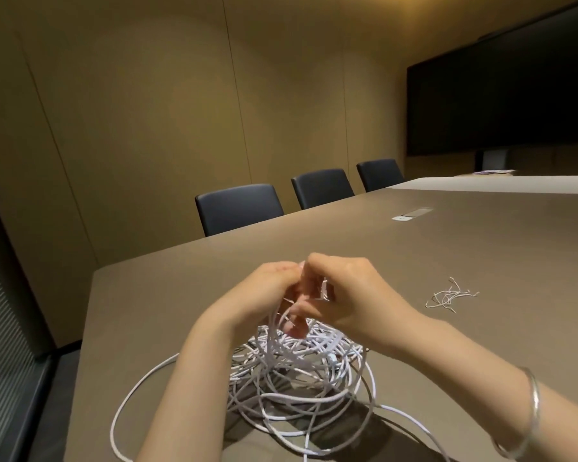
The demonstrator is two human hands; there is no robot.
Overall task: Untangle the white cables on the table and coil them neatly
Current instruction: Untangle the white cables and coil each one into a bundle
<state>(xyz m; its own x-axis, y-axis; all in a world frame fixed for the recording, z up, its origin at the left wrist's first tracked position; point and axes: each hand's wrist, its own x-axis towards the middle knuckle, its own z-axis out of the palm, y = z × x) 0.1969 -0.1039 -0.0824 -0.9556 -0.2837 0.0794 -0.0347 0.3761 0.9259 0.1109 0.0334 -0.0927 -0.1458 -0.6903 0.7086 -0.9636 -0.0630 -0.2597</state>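
At lower centre, the left hand (267, 295) and right hand (344, 291) pinch strands above the white cables (301, 371) (mostly tangled, nothing coiled yet) on the desk (447, 255).

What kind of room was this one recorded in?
Most likely an office meeting room. A long table has a row of dark chairs along its far side, and a large black screen fills the end wall. Both hands work at white cables on the table.
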